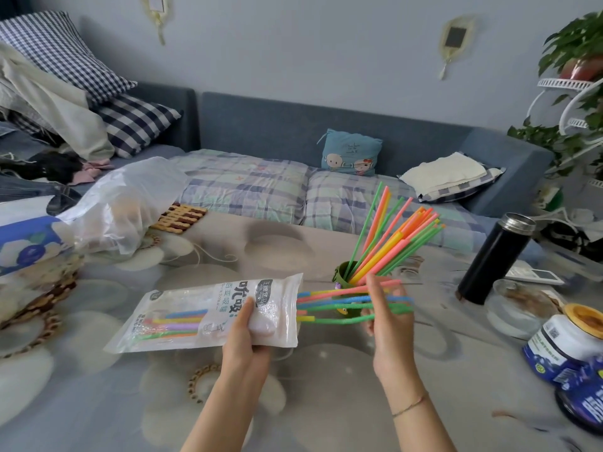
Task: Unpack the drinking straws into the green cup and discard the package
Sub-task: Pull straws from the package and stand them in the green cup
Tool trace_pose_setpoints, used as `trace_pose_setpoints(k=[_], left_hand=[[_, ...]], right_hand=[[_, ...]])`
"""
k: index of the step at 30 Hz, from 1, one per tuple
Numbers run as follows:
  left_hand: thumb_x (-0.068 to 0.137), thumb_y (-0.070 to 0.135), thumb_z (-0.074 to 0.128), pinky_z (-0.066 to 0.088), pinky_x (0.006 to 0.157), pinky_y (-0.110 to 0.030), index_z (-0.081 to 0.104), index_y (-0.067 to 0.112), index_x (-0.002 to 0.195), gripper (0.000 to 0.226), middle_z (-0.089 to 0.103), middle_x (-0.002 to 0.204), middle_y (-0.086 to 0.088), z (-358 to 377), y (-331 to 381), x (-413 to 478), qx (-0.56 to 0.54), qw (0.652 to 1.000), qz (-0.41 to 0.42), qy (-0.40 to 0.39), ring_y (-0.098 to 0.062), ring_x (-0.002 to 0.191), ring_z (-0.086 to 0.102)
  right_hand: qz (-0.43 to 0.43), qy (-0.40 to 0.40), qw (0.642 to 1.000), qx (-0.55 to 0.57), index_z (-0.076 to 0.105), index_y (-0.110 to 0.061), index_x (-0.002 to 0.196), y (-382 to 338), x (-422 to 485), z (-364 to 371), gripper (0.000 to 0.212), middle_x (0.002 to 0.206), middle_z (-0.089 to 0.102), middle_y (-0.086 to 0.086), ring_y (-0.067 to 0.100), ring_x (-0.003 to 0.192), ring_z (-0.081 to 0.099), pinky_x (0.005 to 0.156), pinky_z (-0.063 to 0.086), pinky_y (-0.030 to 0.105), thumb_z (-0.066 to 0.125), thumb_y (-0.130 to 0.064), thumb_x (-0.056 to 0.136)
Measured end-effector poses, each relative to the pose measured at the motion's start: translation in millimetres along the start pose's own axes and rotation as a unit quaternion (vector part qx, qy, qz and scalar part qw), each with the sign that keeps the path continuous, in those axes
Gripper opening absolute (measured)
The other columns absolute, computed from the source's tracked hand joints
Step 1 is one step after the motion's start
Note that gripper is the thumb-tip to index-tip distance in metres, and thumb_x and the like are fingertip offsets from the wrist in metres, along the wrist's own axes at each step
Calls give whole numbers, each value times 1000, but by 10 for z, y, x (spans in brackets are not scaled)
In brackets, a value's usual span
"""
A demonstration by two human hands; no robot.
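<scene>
My left hand [249, 334] grips the clear and white straw package [182, 318] near its open right end, holding it level above the table. Several coloured straws [332, 303] stick out of that opening to the right, and my right hand [388, 316] pinches them between its fingers. More straws still lie inside the package. Just behind the pulled straws stands the small green cup [342, 272], partly hidden by them. It holds a fan of several orange, pink, yellow and green straws [391, 236] leaning to the right.
A black thermos [492, 259] stands right of the cup, with a glass jar [518, 308] and blue-labelled containers [567, 344] nearer the right edge. A crumpled clear plastic bag [127, 203] and woven coasters [177, 218] lie at the left. A sofa runs behind the table.
</scene>
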State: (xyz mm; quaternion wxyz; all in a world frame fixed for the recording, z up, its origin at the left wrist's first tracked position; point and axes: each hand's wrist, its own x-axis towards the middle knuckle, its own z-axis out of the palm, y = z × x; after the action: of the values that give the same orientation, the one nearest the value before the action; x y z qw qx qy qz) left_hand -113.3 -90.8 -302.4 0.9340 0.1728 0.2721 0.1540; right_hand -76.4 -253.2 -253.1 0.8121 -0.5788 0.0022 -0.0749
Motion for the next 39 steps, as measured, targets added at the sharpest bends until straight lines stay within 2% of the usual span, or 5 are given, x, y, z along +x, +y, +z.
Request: trace_pose_setpoints(k=[5, 16, 27, 33, 39], left_hand=[[92, 14, 61, 55, 73, -42, 54, 11, 137, 46, 64, 131, -9, 14, -87, -33, 27, 1000, 0, -6, -20, 95, 66], [90, 14, 63, 47, 98, -57, 54, 11, 135, 47, 64, 131, -8, -12, -60, 6, 33, 999, 1, -3, -27, 109, 64], [90, 17, 63, 53, 73, -47, 57, 14, 127, 38, 68, 112, -9, 15, -12, -28, 30, 999, -20, 19, -24, 83, 65], [90, 14, 63, 45, 104, -50, 56, 8, 135, 45, 67, 124, -10, -9, 41, 17, -1, 1000, 1, 16, -26, 110, 64], [94, 17, 58, 52, 75, -34, 58, 10, 127, 33, 69, 104, -5, 53, 24, -60, -2, 1000, 3, -16, -17, 90, 65]], right_hand=[[81, -76, 989, -101, 62, -7, 85, 222, -74, 120, 15, 79, 58, 5, 8, 37, 42, 35, 31, 17, 63, -23, 87], [9, 2, 1000, -3, 57, -4, 70, 32, -83, 122, 23, 54, 59, 0, 10, 31, 39, 32, 30, 18, 57, -15, 90], [-35, 16, 999, -19, 55, -8, 62, -84, 86, 66, 35, 45, 56, -1, 11, 28, 41, 30, 31, 18, 51, -22, 94], [-85, 9, 996, -30, 53, -11, 57, -520, 254, -6, 40, 40, 51, -2, 6, 31, 37, 32, 26, 15, 52, -28, 93], [-91, -55, 988, -109, 55, -13, 60, -647, 298, 44, 36, 44, 55, -7, 4, 38, 47, 34, 32, 17, 50, -26, 94]])
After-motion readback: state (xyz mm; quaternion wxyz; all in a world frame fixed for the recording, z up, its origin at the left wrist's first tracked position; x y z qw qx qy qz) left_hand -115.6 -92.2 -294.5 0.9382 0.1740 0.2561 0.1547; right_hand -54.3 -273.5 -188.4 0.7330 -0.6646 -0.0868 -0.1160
